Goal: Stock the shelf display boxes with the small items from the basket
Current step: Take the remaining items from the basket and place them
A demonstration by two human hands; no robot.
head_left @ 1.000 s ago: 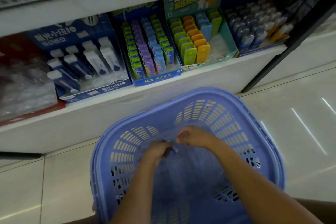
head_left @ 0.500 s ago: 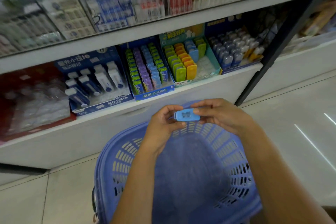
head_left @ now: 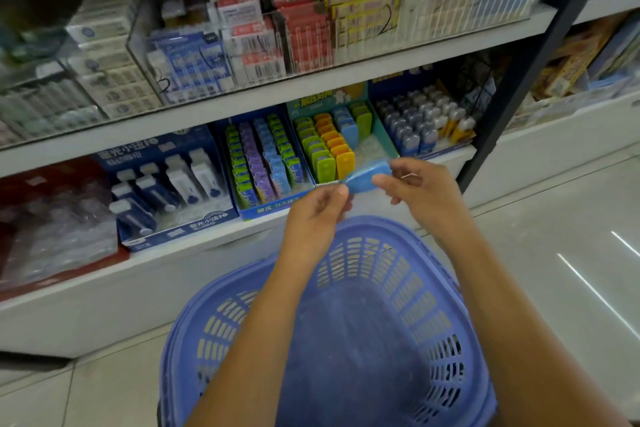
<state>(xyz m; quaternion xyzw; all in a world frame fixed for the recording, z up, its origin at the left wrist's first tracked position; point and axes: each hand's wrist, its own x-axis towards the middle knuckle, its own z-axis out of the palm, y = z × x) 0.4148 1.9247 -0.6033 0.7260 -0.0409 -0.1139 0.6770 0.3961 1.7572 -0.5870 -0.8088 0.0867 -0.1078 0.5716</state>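
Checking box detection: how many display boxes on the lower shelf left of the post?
5, left to right: red box, navy box, blue box, teal box, dark-blue box. More may be off-frame.

i read the following from the head view.

- blue box, front lip: white "解压 开关橡皮".
- teal box, back header: yellow characters starting "解压". the rest is too blurred for me to read.
- navy box, header and front lip: white characters, not legible to me.
- clear bin, front wall: black hand-drawn mark resembling "2".
- all other pack labels: blurred, unreadable.
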